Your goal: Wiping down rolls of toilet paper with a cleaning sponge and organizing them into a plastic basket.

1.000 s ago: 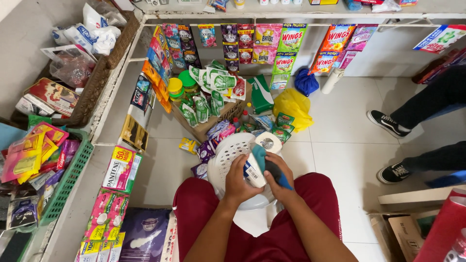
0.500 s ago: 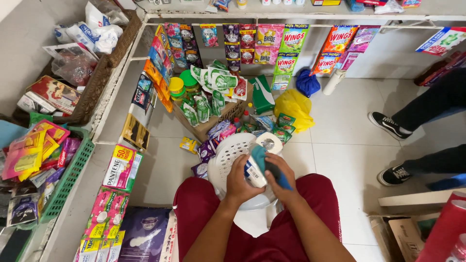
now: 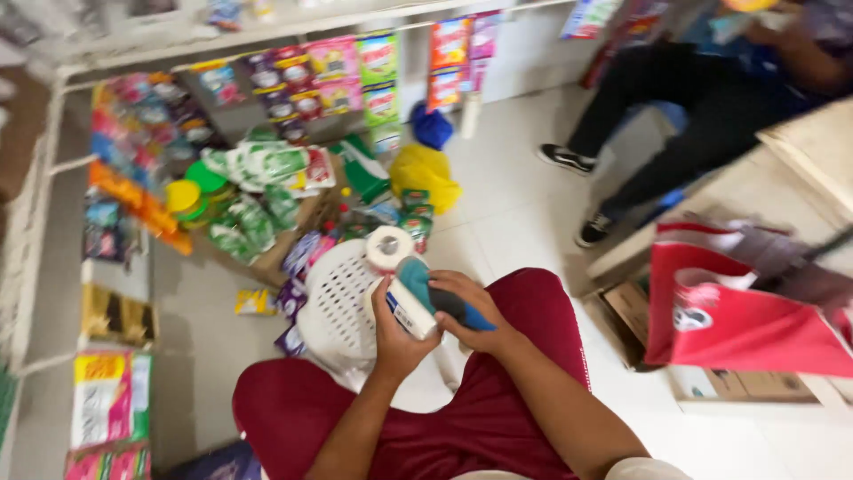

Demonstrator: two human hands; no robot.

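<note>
While the view was smeared by motion blur, the nearest things could still be read: the person sat in dark red trousers (image 3: 498,418), both forearms reaching forward over the lap. The left hand (image 3: 395,333) was closed in a grip around a small white box (image 3: 410,309), its far end hidden by the fingers. The right hand (image 3: 475,313) was wrapped around a blue and teal tool (image 3: 435,293), pressed against the box; its exact kind was hard to make out. Just beyond the hands stood a white perforated basket (image 3: 338,298), partly covered by them, with a roll of white tape (image 3: 389,247) at its rim. Farther off, packets in a cardboard box (image 3: 302,222) and a yellow bag (image 3: 425,173) blurred together on the floor. At the right a red bag (image 3: 737,311) was cut off, and another person's dark-trousered legs (image 3: 675,116) ran out of view.
</note>
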